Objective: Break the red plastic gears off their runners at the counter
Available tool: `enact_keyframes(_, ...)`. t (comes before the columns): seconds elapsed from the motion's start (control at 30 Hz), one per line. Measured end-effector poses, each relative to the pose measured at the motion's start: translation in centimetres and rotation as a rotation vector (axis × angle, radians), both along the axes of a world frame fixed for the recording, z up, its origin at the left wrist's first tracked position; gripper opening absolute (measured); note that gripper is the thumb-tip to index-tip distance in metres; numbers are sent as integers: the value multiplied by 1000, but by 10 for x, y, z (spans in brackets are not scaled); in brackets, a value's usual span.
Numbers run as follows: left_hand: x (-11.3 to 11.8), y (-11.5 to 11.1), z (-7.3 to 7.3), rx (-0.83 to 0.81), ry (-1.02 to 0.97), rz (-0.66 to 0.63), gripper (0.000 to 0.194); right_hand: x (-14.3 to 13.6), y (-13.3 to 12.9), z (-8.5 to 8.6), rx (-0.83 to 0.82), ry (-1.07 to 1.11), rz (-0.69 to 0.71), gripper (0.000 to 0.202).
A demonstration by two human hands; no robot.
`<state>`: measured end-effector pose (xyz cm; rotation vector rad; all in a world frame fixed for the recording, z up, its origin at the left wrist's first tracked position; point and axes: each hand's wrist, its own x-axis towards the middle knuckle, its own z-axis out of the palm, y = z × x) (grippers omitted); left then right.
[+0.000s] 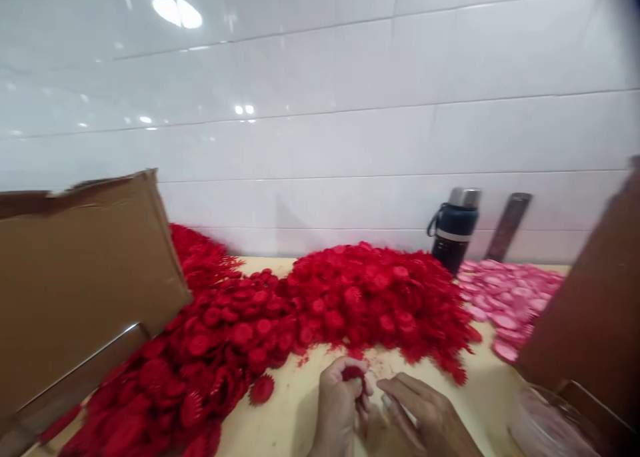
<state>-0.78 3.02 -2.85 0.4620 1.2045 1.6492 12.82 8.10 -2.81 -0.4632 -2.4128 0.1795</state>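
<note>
Left hand [336, 400]: clasping a red piece [354, 373] above the bench [275, 420]
Right hand [427, 407]: red piece's four o'clock, fingers bent; cannot tell if gripping
Red pile [370, 297]: twelve o'clock
Flask [456, 227]: one o'clock
Pink discs [510, 297]: two o'clock

The wall [320, 77] is faced with glossy, smooth white panels that throw back the lamps as bright spots. The left panel [85, 257] is matt brown cardboard with a rough, torn upper edge; the thin bracket [83, 363] at its foot shines like metal wire. The toothed red discs [210, 337] look matt and soft, like felt or foam, though blur hides the exact material. The pink discs [505, 303] look smoother, with a faint sheen. The bench [280, 417] has a smooth, pale, wood-like top. The flask [455, 233] has a smooth dark coating and a silvery metal cap [465, 197].
</note>
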Motion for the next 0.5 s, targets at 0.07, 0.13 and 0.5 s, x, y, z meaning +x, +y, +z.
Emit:
enact_keyframes(0.07, 0, 1, -3, -8, 8, -18, 22, -3, -3, 3, -42, -5, -32, 27)
enact_keyframes(0.13, 1, 3, -4, -11, 10, -30, 22, -5, -4, 5, -77, -9, -53, 27)
enact_keyframes(0.5, -3, 6, -16, 1, 13, -171, 43, -10, -1, 2, -183, 13, -81, 31)
